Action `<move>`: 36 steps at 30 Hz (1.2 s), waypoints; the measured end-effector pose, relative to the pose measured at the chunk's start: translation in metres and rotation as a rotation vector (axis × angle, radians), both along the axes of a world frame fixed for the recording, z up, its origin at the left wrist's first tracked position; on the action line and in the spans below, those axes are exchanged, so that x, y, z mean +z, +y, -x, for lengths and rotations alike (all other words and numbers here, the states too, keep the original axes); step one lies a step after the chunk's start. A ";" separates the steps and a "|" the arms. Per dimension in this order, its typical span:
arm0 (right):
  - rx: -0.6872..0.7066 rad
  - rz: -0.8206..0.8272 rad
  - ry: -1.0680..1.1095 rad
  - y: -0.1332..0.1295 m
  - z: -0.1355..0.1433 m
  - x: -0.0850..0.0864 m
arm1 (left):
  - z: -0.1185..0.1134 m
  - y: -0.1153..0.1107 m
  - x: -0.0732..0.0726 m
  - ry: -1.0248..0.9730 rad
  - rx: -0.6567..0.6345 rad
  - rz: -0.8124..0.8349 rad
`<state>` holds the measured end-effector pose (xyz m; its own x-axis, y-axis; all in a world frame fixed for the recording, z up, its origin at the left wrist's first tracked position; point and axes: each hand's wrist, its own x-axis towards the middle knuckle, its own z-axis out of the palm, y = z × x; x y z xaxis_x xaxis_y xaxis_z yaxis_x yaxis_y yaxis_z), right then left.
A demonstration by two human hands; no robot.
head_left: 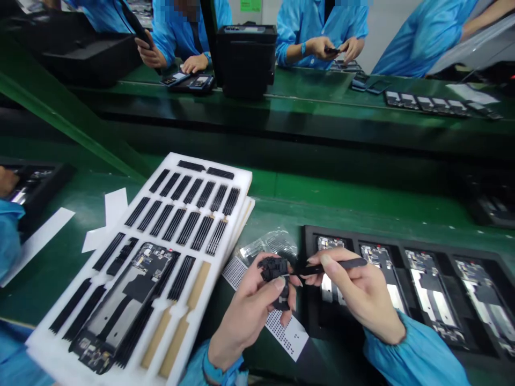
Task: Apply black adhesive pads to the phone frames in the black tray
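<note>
Head view: on a glossy green table (273,214), a white foam tray (243,179) and a black foam tray (310,252) flank the hands. Between them, the left hand (245,316) has its grip closed round a small black moulded part (276,266); the right hand (358,284) pinches slim black tweezers (350,263) beside it, contact unclear. This looks like fine tweezer work, calling for steady support and precise placement.

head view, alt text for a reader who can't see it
Left hand holds small black parts, right hand holds black tweezers beside them, over a green workbench; an opened phone lies on a white foam tray at left, four others sit in a black tray at right, and people in blue work beyond.
</note>
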<state>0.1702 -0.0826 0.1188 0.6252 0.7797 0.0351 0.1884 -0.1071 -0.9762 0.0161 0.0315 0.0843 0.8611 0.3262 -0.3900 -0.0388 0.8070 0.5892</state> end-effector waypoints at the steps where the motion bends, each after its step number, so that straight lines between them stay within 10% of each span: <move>1: -0.001 0.001 -0.017 -0.001 0.001 0.001 | 0.000 -0.002 0.001 -0.007 -0.007 -0.013; 25: -0.005 -0.042 -0.130 -0.055 0.009 0.002 | -0.005 -0.033 0.019 -0.037 -0.073 -0.120; 36: -0.843 -0.285 0.537 -0.148 -0.039 -0.033 | -0.028 -0.046 0.019 0.096 -0.414 -0.496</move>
